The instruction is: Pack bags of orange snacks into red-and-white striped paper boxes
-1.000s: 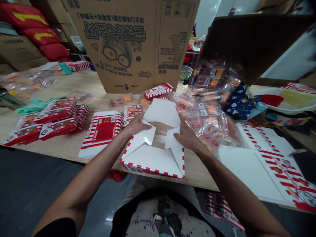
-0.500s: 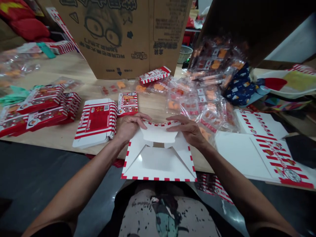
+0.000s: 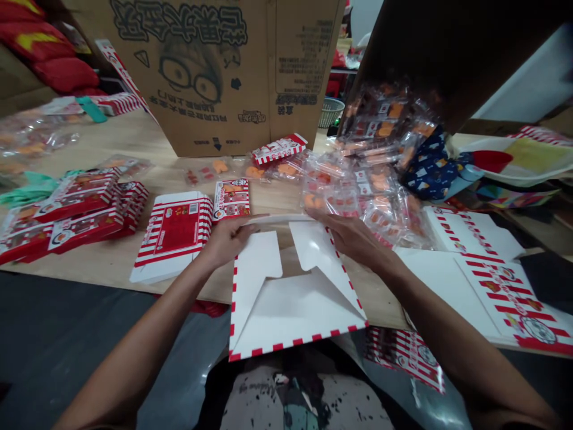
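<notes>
Between my hands is a white cardboard box (image 3: 295, 301) with red-striped edges, partly folded, its near end pointing at my body. Its inner flaps stand apart, and wood shows through the gap between them. My left hand (image 3: 228, 239) is closed on the far left corner, thumb on top. At the far right corner my right hand (image 3: 347, 236) grips the far edge, its fingertips partly hidden behind the panel. A stack of flat red-and-white cartons (image 3: 174, 233) lies left of my left hand, with a small filled box (image 3: 231, 199) just beyond.
Clear packets of orange pieces (image 3: 331, 185) are heaped behind my right hand. Filled boxes (image 3: 85, 203) are piled at the left. A large brown carton (image 3: 250, 77) stands at the back. Flat white and striped card sheets (image 3: 447, 286) lie at the right, near a patterned blue cloth (image 3: 432, 167).
The far flap that hung toward me has swung up and away, so the side flaps now show. The near end of the box has dropped and tilted slightly. My hands still hold the far corners.
</notes>
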Available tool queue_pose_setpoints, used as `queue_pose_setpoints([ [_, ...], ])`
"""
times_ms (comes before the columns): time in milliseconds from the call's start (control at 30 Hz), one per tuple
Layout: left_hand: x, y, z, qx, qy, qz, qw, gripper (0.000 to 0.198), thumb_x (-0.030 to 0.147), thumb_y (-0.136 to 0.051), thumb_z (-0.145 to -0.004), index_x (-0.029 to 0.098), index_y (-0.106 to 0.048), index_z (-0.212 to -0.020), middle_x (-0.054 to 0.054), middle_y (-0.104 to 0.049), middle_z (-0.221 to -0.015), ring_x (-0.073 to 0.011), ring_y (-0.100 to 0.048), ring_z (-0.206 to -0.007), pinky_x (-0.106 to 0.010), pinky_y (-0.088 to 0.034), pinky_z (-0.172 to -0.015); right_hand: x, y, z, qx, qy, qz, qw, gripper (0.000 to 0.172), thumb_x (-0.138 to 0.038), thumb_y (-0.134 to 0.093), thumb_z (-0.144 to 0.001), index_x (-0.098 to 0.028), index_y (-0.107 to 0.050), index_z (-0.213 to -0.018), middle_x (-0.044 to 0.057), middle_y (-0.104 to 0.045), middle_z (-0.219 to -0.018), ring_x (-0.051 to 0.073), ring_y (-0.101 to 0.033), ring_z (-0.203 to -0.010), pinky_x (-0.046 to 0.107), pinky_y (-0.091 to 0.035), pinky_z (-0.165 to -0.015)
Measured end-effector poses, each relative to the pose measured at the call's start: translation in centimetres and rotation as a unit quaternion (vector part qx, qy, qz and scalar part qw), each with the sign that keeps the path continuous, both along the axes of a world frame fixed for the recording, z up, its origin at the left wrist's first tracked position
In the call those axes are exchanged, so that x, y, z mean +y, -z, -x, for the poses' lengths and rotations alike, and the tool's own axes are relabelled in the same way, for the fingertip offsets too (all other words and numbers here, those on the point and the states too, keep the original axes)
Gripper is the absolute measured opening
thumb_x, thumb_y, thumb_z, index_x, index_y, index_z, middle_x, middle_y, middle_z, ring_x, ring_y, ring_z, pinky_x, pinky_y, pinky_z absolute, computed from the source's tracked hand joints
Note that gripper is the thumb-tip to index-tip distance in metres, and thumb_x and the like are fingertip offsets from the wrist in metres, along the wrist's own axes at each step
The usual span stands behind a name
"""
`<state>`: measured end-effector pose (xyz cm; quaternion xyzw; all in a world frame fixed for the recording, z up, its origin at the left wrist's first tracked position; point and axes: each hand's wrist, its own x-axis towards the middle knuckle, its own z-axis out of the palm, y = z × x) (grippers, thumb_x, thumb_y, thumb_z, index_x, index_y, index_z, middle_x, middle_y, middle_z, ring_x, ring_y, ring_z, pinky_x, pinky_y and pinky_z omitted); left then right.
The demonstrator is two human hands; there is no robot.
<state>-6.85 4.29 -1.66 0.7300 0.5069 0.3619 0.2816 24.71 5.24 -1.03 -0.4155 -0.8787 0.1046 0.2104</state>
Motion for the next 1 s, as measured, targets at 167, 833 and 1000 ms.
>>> queue_pose_setpoints([
  [167, -1.3, 0.0, 0.2, -0.143, 0.073, -0.021, 0.987, 0.034, 0.013, -0.056, -0.082, 0.021, -0.081, -0.103, -0.009, -0.077, -0.11, -0.0232, -0.067, -0.113, -0.036, -0.051, -0.1, 0.2, -1.4, -2.4, 0.153, -0.143, 0.121, 0.97, 0.048, -0.02, -0.048, -0.099, -0.036, -0.056, -0.144, 0.002, -0.055, -0.15, 0.024, -0.051, -0.14, 0.049, -0.043, -0.114],
  [833, 0.5, -4.8, -4.0, 0.273, 0.141, 0.164, 0.937, 0.052, 0.059, -0.08, -0.068, 0.022, -0.076, -0.105, -0.009, -0.077, -0.091, -0.029, -0.069, -0.08, -0.031, -0.046, -0.07, 2.0, -3.1, 2.6, -0.156, -0.155, 0.145, 0.965, 0.072, -0.03, -0.066, -0.086, -0.022, -0.039, -0.153, 0.015, -0.062, -0.135, 0.035, -0.058, -0.123, 0.057, -0.045, -0.104],
  [1000, 1.3, -4.3, -4.3, 0.28, 0.118, 0.133, 0.943, 0.051, 0.058, -0.081, -0.066, 0.021, -0.075, -0.1, -0.008, -0.075, -0.083, -0.0253, -0.066, -0.074, -0.028, -0.042, -0.067, 1.2, -2.3, 4.0, -0.209, -0.073, 0.099, 0.97, 0.055, -0.029, -0.069, -0.083, -0.019, -0.054, -0.135, 0.017, -0.064, -0.121, 0.039, -0.059, -0.113, 0.06, -0.043, -0.102],
])
